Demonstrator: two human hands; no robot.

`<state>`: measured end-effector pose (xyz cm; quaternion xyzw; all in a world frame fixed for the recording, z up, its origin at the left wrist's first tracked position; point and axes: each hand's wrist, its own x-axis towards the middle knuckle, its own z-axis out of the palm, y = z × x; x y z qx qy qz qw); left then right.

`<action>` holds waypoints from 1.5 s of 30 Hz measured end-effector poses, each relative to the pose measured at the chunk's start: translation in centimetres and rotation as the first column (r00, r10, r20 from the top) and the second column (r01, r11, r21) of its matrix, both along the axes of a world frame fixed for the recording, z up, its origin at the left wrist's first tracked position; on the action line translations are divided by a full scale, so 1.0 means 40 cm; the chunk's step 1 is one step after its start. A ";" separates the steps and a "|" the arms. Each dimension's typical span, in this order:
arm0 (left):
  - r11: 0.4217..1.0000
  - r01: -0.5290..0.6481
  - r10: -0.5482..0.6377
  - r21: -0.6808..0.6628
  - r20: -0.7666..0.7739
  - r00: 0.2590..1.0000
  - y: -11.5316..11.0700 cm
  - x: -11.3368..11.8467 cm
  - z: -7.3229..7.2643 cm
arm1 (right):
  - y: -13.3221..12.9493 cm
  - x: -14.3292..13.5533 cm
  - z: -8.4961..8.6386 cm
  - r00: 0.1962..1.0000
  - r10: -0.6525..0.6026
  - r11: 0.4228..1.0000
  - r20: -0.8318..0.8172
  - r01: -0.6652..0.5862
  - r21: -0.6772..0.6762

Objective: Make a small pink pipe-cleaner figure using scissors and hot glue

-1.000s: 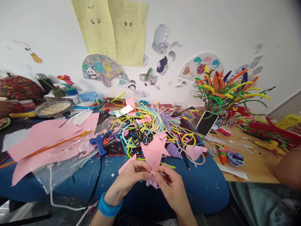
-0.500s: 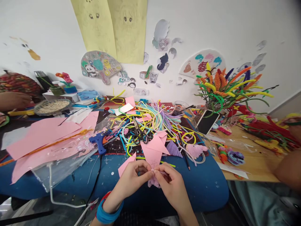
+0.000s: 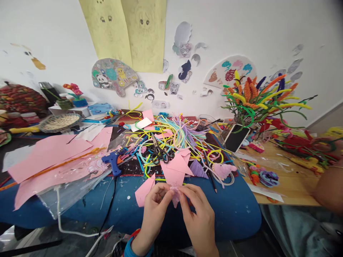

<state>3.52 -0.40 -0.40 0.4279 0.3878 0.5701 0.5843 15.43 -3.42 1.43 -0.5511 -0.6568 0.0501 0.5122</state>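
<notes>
A small pink piece of fuzzy pipe cleaner (image 3: 175,195) is pinched between my two hands above the table's front edge. My left hand (image 3: 157,205) grips its left side with thumb and fingertips. On the right side, the thumb and index finger of my right hand (image 3: 197,207) close on it. Just beyond my fingers lies pink paper (image 3: 174,175), cut into pointed shapes. Another pink paper scrap (image 3: 144,191) is left of my left hand. A purple wound cone (image 3: 198,169) and a pink fuzzy piece (image 3: 223,170) sit beyond my right hand.
Loose pipe cleaners (image 3: 184,134) pile up at the back with scissors (image 3: 160,151). A blue glue gun (image 3: 114,162) with a black cord and pink sheets (image 3: 53,150) lie left. A phone (image 3: 237,138) leans right. Another person's arm (image 3: 328,187) is at the right edge.
My hands have turned the pink piece, and its pointed lower end now shows. My left forearm has swung right. The other person's hand at the far left has left view.
</notes>
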 end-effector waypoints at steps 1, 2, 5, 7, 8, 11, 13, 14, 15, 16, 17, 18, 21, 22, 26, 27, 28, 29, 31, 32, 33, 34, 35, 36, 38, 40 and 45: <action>1.000 -0.021 0.021 -0.020 0.019 1.000 -0.004 0.004 -0.006 | -0.002 -0.002 -0.002 1.000 -0.013 1.000 0.029 0.012 0.026; 0.999 -0.035 0.036 -0.033 0.026 0.999 -0.007 0.006 -0.012 | -0.003 -0.001 -0.002 0.998 -0.025 0.999 0.058 0.022 0.049; 0.993 -0.114 0.114 -0.011 -0.002 0.993 -0.013 0.009 -0.028 | -0.008 0.002 -0.005 0.989 -0.054 0.993 0.137 0.038 0.115; 0.978 -0.202 0.203 0.043 -0.036 0.978 -0.018 0.011 -0.035 | -0.012 -0.001 -0.007 0.989 -0.065 0.987 0.136 0.043 0.158; 0.966 -0.246 0.250 0.074 -0.050 0.967 -0.021 0.013 -0.037 | -0.014 -0.005 -0.009 0.992 -0.067 0.983 0.111 0.046 0.175; 0.921 -0.340 0.357 0.192 -0.063 0.932 -0.032 0.019 -0.039 | -0.021 -0.022 -0.010 1.000 -0.023 0.976 -0.014 0.026 0.215; 0.883 -0.374 0.402 0.284 -0.044 0.915 -0.038 0.021 -0.039 | -0.023 -0.031 -0.007 0.990 0.056 0.984 -0.130 -0.033 0.173; 0.867 -0.382 0.414 0.321 -0.036 0.910 -0.039 0.022 -0.039 | -0.023 -0.034 -0.005 0.973 0.103 0.988 -0.207 -0.077 0.133; 0.855 -0.386 0.422 0.345 -0.032 0.906 -0.039 0.022 -0.039 | -0.022 -0.036 -0.004 0.944 0.144 0.988 -0.296 -0.124 0.088; 0.850 -0.388 0.427 0.356 -0.036 0.904 -0.039 0.023 -0.039 | -0.021 -0.037 -0.003 0.908 0.177 0.984 -0.381 -0.172 0.048; 0.850 -0.388 0.431 0.356 -0.045 0.901 -0.038 0.023 -0.039 | -0.020 -0.038 -0.004 0.870 0.198 0.977 -0.451 -0.212 0.020; 0.853 -0.387 0.433 0.350 -0.060 0.900 -0.037 0.023 -0.039 | -0.018 -0.039 -0.005 0.837 0.208 0.971 -0.506 -0.240 0.002; 0.869 -0.359 0.417 0.340 -0.115 0.902 -0.034 0.023 -0.036 | -0.016 -0.039 -0.011 0.781 0.194 0.964 -0.593 -0.264 -0.032; 0.873 -0.347 0.410 0.343 -0.130 0.903 -0.033 0.023 -0.035 | -0.015 -0.038 -0.012 0.774 0.185 0.964 -0.605 -0.264 -0.042; 0.856 -0.302 0.404 0.419 -0.179 0.897 -0.031 0.020 -0.037 | -0.016 -0.034 -0.013 0.813 0.162 0.973 -0.559 -0.225 -0.046; 0.844 -0.282 0.406 0.455 -0.201 0.891 -0.030 0.018 -0.041 | -0.016 -0.034 -0.012 0.829 0.155 0.978 -0.537 -0.207 -0.037; 0.826 -0.256 0.410 0.501 -0.224 0.884 -0.029 0.014 -0.045 | -0.016 -0.034 -0.011 0.840 0.147 0.981 -0.523 -0.191 -0.030; 0.802 -0.226 0.415 0.553 -0.244 0.876 -0.028 0.010 -0.049 | -0.016 -0.034 -0.010 0.842 0.142 0.983 -0.520 -0.181 -0.024; 0.732 -0.161 0.435 0.662 -0.273 0.858 -0.024 0.000 -0.057 | -0.015 -0.036 -0.006 0.819 0.161 0.980 -0.552 -0.198 -0.009; 0.684 -0.134 0.452 0.717 -0.273 0.849 -0.022 -0.007 -0.060 | -0.015 -0.037 -0.003 0.796 0.180 0.975 -0.578 -0.222 -0.001; 0.629 -0.110 0.471 0.770 -0.264 0.842 -0.019 -0.014 -0.061 | -0.014 -0.037 0.001 0.769 0.202 0.968 -0.606 -0.252 0.004; 0.573 -0.090 0.489 0.815 -0.251 0.835 -0.015 -0.021 -0.060 | -0.014 -0.036 0.004 0.741 0.224 0.959 -0.634 -0.284 0.006; 0.516 -0.074 0.506 0.854 -0.234 0.830 -0.012 -0.029 -0.057 | -0.014 -0.035 0.008 0.714 0.242 0.948 -0.657 -0.317 0.004; 0.464 -0.054 0.514 0.884 -0.220 0.829 -0.009 -0.037 -0.053 | -0.013 -0.032 0.012 0.692 0.253 0.938 -0.677 -0.346 -0.003; 0.387 -0.004 0.515 0.922 -0.213 0.830 -0.007 -0.055 -0.038 | -0.014 -0.026 0.017 0.661 0.267 0.919 -0.701 -0.394 -0.022; 0.358 0.087 0.487 0.930 -0.265 0.832 -0.009 -0.074 -0.016 | -0.016 -0.019 0.021 0.650 0.284 0.902 -0.705 -0.431 -0.034; 0.429 0.306 0.328 0.850 -0.463 0.823 -0.021 -0.114 0.045 | -0.030 -0.013 0.020 0.621 0.331 0.882 -0.710 -0.470 0.000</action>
